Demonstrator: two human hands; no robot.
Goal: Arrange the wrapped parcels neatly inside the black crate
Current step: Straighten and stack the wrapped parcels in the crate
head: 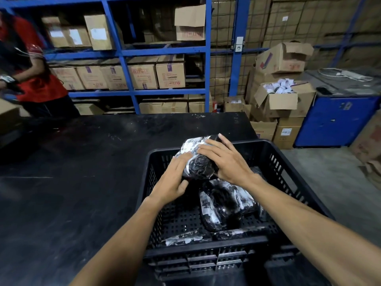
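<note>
A black slatted crate (pixel 288 172) stands at the near right of the black table. Over its far left part I hold a black-and-silver wrapped parcel (pixel 198 162) between both hands. My left hand (pixel 175 178) grips its near left side, thumb underneath. My right hand (pixel 224 159) lies flat across its top and right side. A second wrapped parcel (pixel 224 201) lies inside the crate on the perforated floor, and another parcel (pixel 208 236) lies flat along the near wall.
The black table (pixel 82 182) stretches left and ahead of the crate. A person in a red shirt (pixel 31 65) stands at the far left. Blue shelving (pixel 127 54) with cardboard boxes rises behind. Open cartons (pixel 282 100) and a blue cabinet (pixel 334 120) stand at right.
</note>
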